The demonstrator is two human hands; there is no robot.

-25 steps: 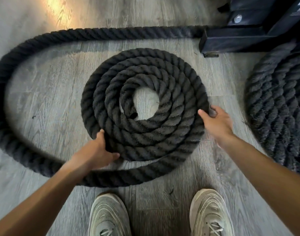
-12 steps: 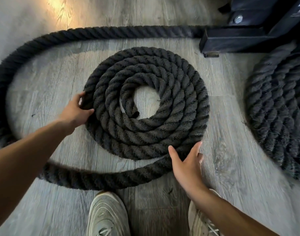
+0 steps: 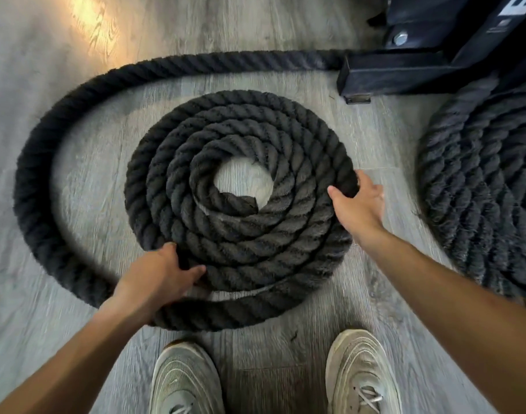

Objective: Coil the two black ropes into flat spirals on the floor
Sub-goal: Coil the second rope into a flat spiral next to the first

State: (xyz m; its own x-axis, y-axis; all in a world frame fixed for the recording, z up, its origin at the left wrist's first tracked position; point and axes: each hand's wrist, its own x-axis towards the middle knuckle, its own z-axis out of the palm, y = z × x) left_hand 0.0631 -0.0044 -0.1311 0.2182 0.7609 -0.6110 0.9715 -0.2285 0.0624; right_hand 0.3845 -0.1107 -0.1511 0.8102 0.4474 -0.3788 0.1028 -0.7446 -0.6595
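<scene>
A thick black rope (image 3: 300, 162) lies in a flat spiral of several turns on the grey wood floor, a bare patch at its middle. Its loose tail (image 3: 40, 204) sweeps round the left side and runs along the top to the black frame. My left hand (image 3: 157, 276) grips the spiral's outer turn at the lower left, thumb on top. My right hand (image 3: 357, 204) grips the outer turn at the right edge. A second black rope coil (image 3: 479, 189) lies at the far right, partly cut off by the frame edge.
A black metal equipment frame (image 3: 405, 70) with a bolt stands at the top right, its foot on the floor between the two ropes. My two pale sneakers (image 3: 187, 380) stand just below the spiral. Bare floor lies at the upper left.
My left hand slid from the spiral's left edge down to its lower left. My right hand moved from the bottom edge up to the right edge. The spiral has turned with them.
</scene>
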